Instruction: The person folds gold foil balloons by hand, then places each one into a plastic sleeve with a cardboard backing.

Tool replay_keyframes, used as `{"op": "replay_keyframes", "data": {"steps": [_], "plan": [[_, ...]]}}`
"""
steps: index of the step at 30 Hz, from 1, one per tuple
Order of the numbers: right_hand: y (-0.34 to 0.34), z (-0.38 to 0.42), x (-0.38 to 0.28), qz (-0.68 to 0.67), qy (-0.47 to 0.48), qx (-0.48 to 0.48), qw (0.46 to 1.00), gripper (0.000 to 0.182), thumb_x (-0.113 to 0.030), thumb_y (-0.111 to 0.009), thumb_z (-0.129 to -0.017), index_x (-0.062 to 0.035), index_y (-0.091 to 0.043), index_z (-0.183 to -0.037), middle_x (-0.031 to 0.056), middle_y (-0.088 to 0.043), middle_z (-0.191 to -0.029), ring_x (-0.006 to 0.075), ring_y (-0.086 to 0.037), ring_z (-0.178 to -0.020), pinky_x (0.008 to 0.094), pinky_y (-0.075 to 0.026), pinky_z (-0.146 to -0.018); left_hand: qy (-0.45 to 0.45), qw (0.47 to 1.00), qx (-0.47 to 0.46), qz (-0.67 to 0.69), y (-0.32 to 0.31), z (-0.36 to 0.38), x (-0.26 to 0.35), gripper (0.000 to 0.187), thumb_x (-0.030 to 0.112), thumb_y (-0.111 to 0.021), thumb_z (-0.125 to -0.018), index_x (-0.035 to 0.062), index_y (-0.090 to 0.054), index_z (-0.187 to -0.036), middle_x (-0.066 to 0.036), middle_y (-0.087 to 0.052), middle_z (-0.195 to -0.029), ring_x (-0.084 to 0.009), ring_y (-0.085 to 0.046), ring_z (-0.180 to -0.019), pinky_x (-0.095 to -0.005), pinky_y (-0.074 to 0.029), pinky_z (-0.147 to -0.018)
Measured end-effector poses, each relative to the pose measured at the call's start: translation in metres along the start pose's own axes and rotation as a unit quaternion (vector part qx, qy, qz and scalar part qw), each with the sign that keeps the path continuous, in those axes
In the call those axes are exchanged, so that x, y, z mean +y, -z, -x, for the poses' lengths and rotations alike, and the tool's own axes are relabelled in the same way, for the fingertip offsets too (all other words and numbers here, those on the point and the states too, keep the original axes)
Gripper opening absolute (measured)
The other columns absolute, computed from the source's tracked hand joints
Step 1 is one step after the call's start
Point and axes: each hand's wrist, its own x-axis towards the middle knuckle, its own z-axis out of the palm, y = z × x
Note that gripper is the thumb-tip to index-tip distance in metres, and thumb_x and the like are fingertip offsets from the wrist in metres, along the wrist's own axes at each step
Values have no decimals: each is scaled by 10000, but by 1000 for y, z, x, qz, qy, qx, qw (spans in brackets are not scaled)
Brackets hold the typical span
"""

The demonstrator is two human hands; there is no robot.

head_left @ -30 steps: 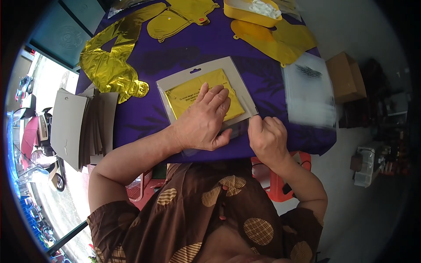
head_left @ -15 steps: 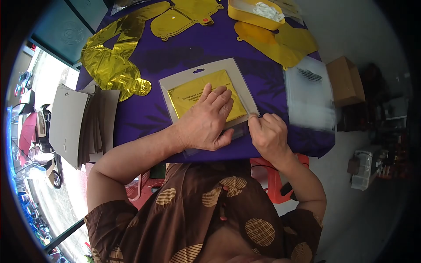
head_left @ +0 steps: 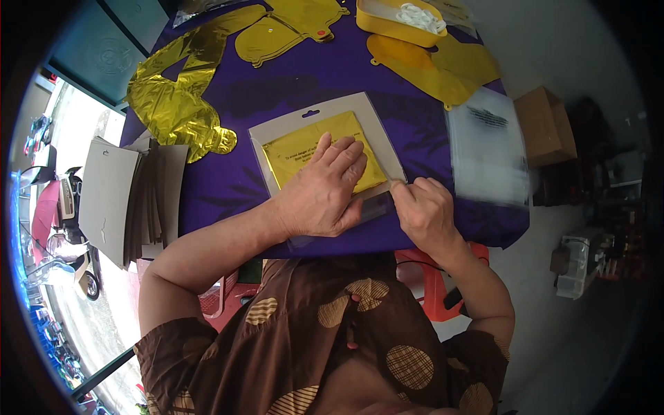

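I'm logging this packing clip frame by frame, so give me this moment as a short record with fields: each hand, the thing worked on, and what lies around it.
left hand: flat, palm down, pressing on the clear bag
right hand: fingers pinched at the bag's near right edge
clear bag: on the purple tablecloth, holds a grey card and folded gold foil
left of it: stack of grey cards, crumpled gold balloon
right of it: pile of empty clear bags
far edge: yellow tray, flat gold balloons

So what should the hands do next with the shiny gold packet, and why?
Probably run the right hand along the packet's open edge to press the flap shut. The left hand lies flat on the folded gold balloon inside, pinning it, and the right fingertips pinch the clear flap at the near corner, which looks unsealed.
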Motion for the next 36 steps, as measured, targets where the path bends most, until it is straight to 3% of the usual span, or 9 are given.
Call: {"op": "replay_keyframes", "data": {"steps": [14,23,29,36], "plan": [[-4,7,8,-56,-45,18,997,132,42,-617,-718,-67,-567,-775,39,-438,-541,210,-490,-533,352,-424,-521,-15,1000,6,-17,-1,-4,0,578,113,-580,-743,-128,-497,-1261,-283,-492,-1329,-445,-462,-1224,-570,-322,-1078],[-1,8,6,-89,-68,12,994,118,24,-652,-751,-57,-592,-813,57,-506,-571,225,-537,-572,365,-450,-544,-10,1000,8,-8,-2,-7,-1,534,97,-577,-763,-110,-498,-1249,-256,-512,-1312,-426,-467,-1198,-550,-323,-1062],[7,18,-2,-50,-97,21,994,194,-34,-684,-837,-38,-506,-759,82,-501,-555,252,-537,-507,376,-448,-501,-3,1000,5,-8,-1,-7,0,524,96,-576,-769,-99,-500,-1250,-243,-520,-1311,-409,-469,-1199,-542,-317,-1062],[13,3,-21,41,-135,-25,990,262,-118,-706,-838,-69,-492,-695,72,-492,-490,246,-542,-441,365,-453,-453,-6,1000,9,-15,-3,-7,1,491,102,-586,-770,-99,-547,-1216,-251,-534,-1301,-405,-464,-1207,-543,-319,-1069]]}}
